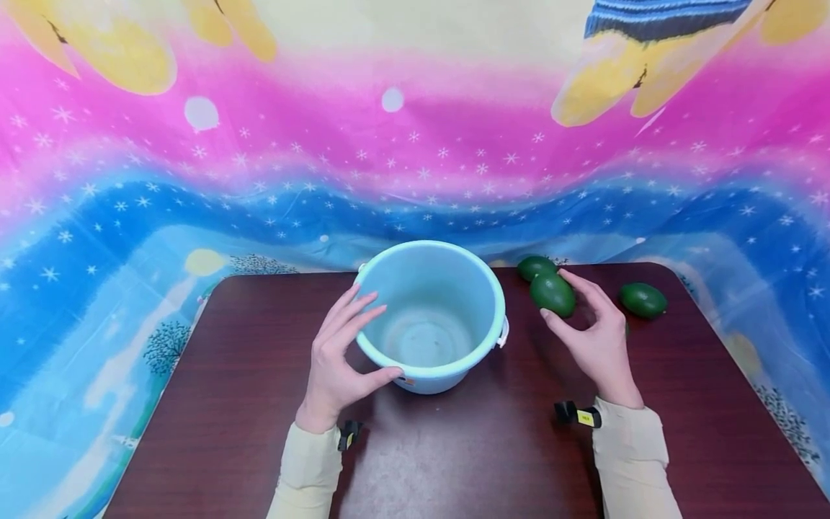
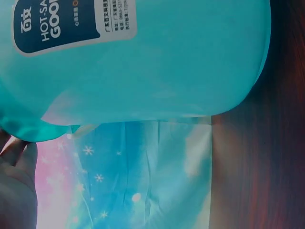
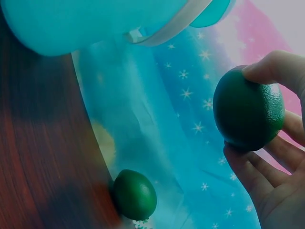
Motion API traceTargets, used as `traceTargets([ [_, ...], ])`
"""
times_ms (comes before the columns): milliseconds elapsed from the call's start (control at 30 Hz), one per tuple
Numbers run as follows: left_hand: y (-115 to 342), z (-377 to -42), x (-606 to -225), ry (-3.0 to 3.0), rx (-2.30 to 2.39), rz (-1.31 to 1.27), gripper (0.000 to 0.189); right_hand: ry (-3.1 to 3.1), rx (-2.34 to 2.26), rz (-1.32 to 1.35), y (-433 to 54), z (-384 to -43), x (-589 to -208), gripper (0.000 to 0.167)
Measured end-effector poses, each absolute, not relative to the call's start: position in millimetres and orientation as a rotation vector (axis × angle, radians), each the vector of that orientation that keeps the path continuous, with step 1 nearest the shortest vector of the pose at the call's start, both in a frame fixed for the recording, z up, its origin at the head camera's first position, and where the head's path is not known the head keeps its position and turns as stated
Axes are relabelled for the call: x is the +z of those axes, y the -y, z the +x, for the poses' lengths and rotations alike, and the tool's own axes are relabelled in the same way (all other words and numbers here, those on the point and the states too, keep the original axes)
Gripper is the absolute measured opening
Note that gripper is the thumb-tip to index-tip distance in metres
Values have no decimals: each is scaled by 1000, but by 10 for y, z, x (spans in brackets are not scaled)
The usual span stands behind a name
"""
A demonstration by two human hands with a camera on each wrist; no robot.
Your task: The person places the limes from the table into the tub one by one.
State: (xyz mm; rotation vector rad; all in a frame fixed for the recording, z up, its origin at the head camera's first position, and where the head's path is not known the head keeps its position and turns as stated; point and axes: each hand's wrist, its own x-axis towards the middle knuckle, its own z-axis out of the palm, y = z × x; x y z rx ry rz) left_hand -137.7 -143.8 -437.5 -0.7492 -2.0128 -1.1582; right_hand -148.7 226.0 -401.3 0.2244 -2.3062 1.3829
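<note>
A light blue bucket (image 1: 421,364) stands upright on the table, its mouth facing up and its inside bare. Spread fingers of my left hand (image 1: 337,360) reach over the left part of its rim, while the thumb lies along the near rim. In the left wrist view those fingers meet the bucket's lip, and a dark label (image 2: 57,24) shows on the wall. Right of the bucket, my right hand (image 1: 599,342) grips a glossy dark green avocado (image 3: 245,112) between thumb and fingertips, raised above the table.
Another avocado (image 1: 534,267) lies behind the held one, and one more avocado (image 1: 642,300) sits farther right. The bucket's white handle (image 3: 169,26) hangs on its right side. A patterned cloth (image 1: 415,166) rises behind the dark red-brown table (image 1: 246,404).
</note>
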Motion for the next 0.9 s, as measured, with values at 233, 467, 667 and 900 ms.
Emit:
traceTargets([
  [233, 1418, -1368, -4354, 2011, -1170, -793, 79, 2268, 1444, 245, -2253, -1466, -3968, 64],
  [467, 1391, -1362, -4335, 2000, -1171, -826, 80, 2240, 1476, 263, -2246, -1462, -3951, 68],
  [667, 1372, -1361, -4319, 1985, -1165, -843, 80, 2211, 1484, 287, -2216, -1426, -3899, 68],
  [900, 1364, -1359, -4307, 1965, -1153, -854, 73, 2194, 1490, 309, -2183, -1384, -3833, 68],
])
